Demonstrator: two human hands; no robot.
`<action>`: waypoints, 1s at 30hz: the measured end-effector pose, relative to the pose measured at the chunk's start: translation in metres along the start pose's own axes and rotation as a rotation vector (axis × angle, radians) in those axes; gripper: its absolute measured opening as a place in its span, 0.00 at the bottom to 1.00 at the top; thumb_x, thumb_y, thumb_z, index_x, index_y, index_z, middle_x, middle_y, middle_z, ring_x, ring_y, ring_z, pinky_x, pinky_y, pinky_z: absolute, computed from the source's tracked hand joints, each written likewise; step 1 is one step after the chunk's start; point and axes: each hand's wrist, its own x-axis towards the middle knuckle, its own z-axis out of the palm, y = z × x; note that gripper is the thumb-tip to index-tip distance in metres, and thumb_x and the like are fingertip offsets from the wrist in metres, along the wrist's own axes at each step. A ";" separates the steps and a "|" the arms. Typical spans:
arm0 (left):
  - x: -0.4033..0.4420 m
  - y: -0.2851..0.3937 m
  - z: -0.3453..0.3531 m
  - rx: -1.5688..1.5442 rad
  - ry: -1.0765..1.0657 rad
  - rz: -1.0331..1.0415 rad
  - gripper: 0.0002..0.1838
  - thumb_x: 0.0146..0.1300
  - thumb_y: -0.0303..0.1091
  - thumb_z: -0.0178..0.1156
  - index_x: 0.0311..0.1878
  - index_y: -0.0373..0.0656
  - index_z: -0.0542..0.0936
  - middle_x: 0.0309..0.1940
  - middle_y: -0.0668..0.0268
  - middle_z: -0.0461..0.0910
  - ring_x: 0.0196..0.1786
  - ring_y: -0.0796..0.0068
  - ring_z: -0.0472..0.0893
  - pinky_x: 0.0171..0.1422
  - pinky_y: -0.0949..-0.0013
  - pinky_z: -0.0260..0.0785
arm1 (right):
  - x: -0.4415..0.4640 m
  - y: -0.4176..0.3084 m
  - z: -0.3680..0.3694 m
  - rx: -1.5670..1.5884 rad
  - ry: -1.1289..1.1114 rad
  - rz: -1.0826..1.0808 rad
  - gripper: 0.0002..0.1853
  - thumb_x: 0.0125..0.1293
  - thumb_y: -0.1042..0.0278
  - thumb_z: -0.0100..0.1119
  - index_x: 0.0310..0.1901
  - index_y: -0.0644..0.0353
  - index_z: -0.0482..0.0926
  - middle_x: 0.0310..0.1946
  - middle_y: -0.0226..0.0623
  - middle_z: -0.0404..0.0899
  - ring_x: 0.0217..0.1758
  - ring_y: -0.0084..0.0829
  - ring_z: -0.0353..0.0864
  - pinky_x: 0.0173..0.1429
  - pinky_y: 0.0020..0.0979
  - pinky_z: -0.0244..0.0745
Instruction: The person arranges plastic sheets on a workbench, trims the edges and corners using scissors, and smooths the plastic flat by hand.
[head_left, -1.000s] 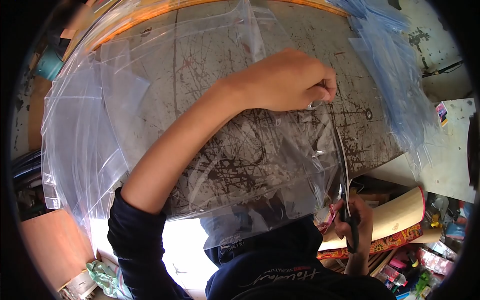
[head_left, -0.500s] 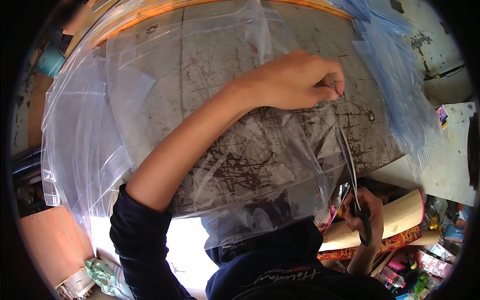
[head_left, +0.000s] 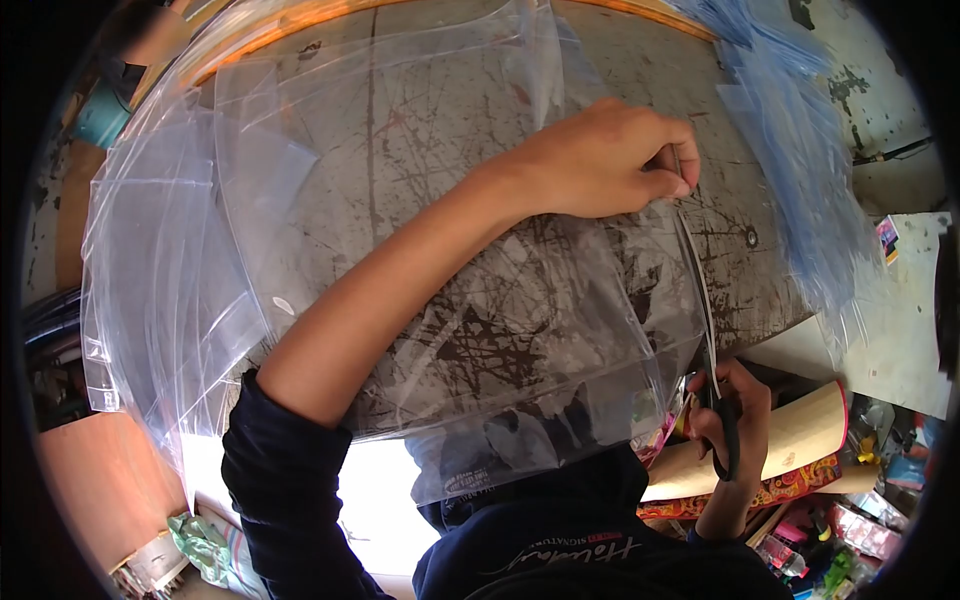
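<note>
My left hand (head_left: 625,160) reaches across the table, thumb and fingers pinched on the edge of a clear plastic sheet (head_left: 520,370). The sheet spreads below my forearm and hangs over the near table edge in front of my body. At the lower right, my right hand (head_left: 735,410) is closed around the black handles of a pair of scissors (head_left: 712,350). Their long, narrow blades point away from me along the sheet's right side, tips just below my left fingertips. The blades look nearly together.
More clear plastic sheets (head_left: 155,250) lie piled at the left. A bluish stack of plastic strips (head_left: 790,170) covers the table's right side. The scratched grey table (head_left: 440,120) lies beneath. Rolled material (head_left: 800,430) and mixed clutter (head_left: 850,540) are at the lower right.
The scissors have advanced slightly away from me, bringing their tips closer to my left fingers. My left hand keeps its pinch on the sheet. The whole view has shifted a little.
</note>
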 end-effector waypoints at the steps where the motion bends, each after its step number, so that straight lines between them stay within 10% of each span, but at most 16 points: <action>1: 0.000 0.000 0.000 -0.001 0.001 -0.001 0.08 0.60 0.32 0.58 0.40 0.41 0.77 0.31 0.64 0.82 0.37 0.74 0.81 0.40 0.69 0.70 | 0.001 0.000 0.000 -0.008 -0.003 0.001 0.19 0.45 0.70 0.72 0.37 0.66 0.75 0.25 0.32 0.80 0.25 0.15 0.77 0.30 0.16 0.69; 30: 0.000 -0.007 -0.001 -0.076 0.136 -0.032 0.09 0.65 0.27 0.50 0.44 0.42 0.78 0.31 0.66 0.82 0.41 0.77 0.80 0.48 0.71 0.68 | 0.008 -0.003 -0.002 0.010 -0.053 -0.039 0.27 0.47 0.54 0.74 0.38 0.66 0.72 0.23 0.31 0.79 0.25 0.17 0.78 0.26 0.16 0.67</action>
